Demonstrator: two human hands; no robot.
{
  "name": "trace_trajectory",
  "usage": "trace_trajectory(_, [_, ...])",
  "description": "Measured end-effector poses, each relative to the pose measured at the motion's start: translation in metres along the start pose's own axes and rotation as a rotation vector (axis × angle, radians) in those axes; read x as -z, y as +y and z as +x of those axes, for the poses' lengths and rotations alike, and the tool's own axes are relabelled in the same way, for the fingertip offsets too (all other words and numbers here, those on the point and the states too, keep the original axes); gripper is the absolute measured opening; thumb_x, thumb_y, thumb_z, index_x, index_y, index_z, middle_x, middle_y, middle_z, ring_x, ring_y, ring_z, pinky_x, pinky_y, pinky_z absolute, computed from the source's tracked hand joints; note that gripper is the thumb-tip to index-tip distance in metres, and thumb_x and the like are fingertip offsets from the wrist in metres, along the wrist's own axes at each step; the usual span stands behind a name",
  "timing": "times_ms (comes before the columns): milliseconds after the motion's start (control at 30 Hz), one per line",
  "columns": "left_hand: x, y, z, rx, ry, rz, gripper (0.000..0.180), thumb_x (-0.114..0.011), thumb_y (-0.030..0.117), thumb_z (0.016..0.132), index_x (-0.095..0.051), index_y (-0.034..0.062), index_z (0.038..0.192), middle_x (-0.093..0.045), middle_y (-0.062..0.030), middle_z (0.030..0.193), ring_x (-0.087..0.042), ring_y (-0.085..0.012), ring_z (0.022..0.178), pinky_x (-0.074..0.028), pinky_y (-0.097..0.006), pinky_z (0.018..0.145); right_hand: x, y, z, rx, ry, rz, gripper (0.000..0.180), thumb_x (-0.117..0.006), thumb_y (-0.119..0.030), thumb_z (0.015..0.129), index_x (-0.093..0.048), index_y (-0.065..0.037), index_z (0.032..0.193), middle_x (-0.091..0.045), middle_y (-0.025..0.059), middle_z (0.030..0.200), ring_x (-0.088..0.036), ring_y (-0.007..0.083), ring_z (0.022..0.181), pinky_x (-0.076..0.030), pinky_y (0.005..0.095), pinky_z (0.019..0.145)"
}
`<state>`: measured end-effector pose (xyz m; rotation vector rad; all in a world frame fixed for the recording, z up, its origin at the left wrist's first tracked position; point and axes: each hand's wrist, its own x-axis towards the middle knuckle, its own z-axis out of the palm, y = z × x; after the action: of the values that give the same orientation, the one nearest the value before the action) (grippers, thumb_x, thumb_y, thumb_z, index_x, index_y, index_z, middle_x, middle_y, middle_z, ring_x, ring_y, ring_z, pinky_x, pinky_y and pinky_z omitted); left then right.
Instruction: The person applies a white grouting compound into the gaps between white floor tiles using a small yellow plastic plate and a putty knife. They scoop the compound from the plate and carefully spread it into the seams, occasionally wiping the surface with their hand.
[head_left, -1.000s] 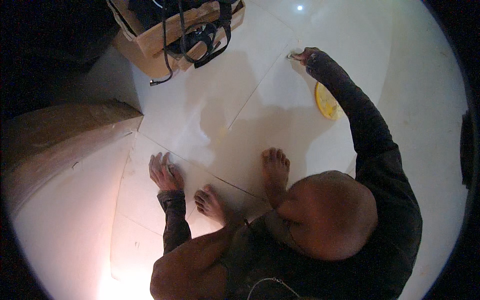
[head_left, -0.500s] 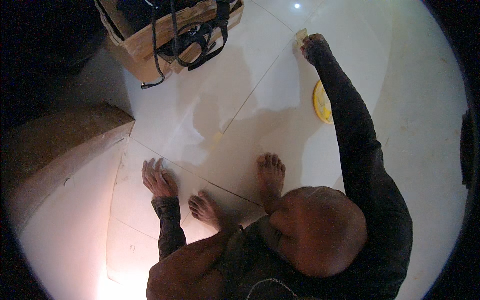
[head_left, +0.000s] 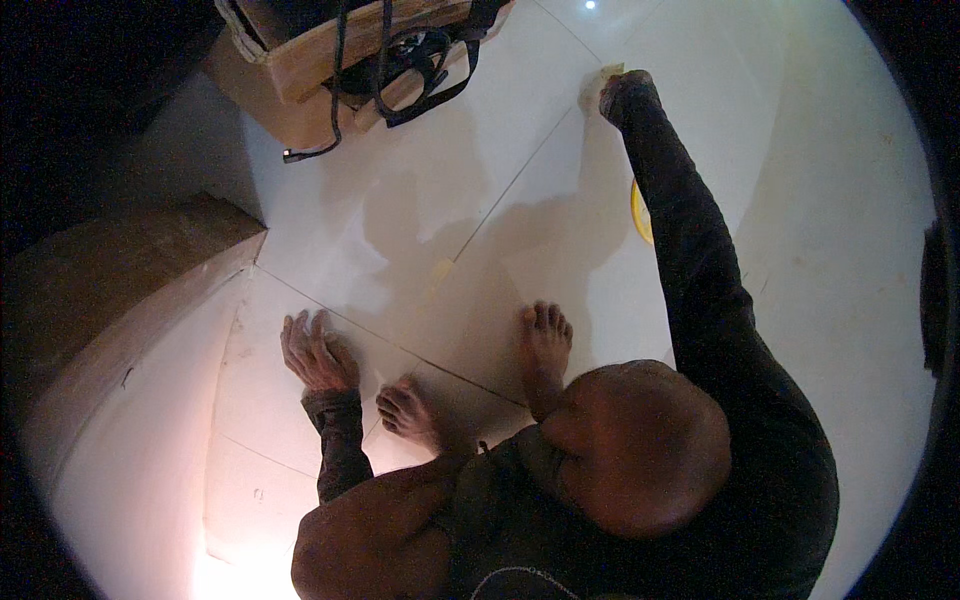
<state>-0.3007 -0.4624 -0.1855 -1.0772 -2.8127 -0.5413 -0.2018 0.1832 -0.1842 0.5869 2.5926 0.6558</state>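
Note:
At the far end of my stretched-out arm, my right hand [head_left: 629, 98] is closed on a small, flat, pale yellow piece [head_left: 612, 71]. Its edge meets the tiled floor [head_left: 480, 330] beside a thin dark joint line. My left hand [head_left: 318, 352] rests palm down on the tiles with its fingers stretched out, holding nothing. Beneath my right forearm lies a round yellow lid or shallow dish [head_left: 638, 212]; the arm hides most of it. A pale yellow smear [head_left: 442, 270] marks the joint near the middle of the floor.
A cardboard box [head_left: 300, 75] with black straps and a cable [head_left: 338, 100] stands at the far left, the cable's end lying on the floor. A curved brown-topped ledge [head_left: 150, 260] runs along the left. My bare feet [head_left: 547, 335] are on the tiles between my hands.
My right hand has shifted slightly nearer with the flat piece, and my forearm now covers more of the yellow dish. My left hand stays flat in place.

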Motion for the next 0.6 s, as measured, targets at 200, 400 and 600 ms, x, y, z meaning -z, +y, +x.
trace_trajectory(200, [0.001,0.003,0.004,0.012,-0.039,-0.02,0.033,-0.046,0.012,0.097,-0.06,0.0068,0.126,-0.049,-0.0174,0.136,-0.043,-0.0404,0.132,-0.034,-0.054,0.108,0.038,-0.033,-0.038,0.03,-0.099,0.12,0.021,-0.055,-0.028,0.082,-0.068,-0.013,0.075,-0.067,0.0063,0.071,-0.066,0.0276,0.069,-0.05,0.0408,0.064])
trace_trajectory(400, [-0.001,-0.004,-0.003,0.014,-0.024,-0.007,0.032,-0.045,0.014,0.098,-0.06,0.0062,0.125,-0.049,-0.0172,0.137,-0.042,-0.0402,0.132,-0.034,-0.054,0.109,0.02,-0.004,-0.046,0.197,0.349,0.237,0.021,-0.061,-0.025,0.083,-0.068,-0.006,0.082,-0.067,0.0079,0.066,-0.067,0.0282,0.069,-0.055,0.0397,0.069])
trace_trajectory(600, [-0.005,-0.003,0.001,-0.022,0.005,-0.029,0.032,-0.044,0.019,0.1,-0.06,0.006,0.125,-0.051,-0.0165,0.135,-0.044,-0.0401,0.131,-0.033,-0.054,0.109,0.049,0.007,-0.045,0.033,-0.018,0.268,0.027,-0.07,-0.031,0.075,-0.067,-0.005,0.078,-0.067,0.0143,0.071,-0.067,0.0333,0.073,-0.055,0.0424,0.072])
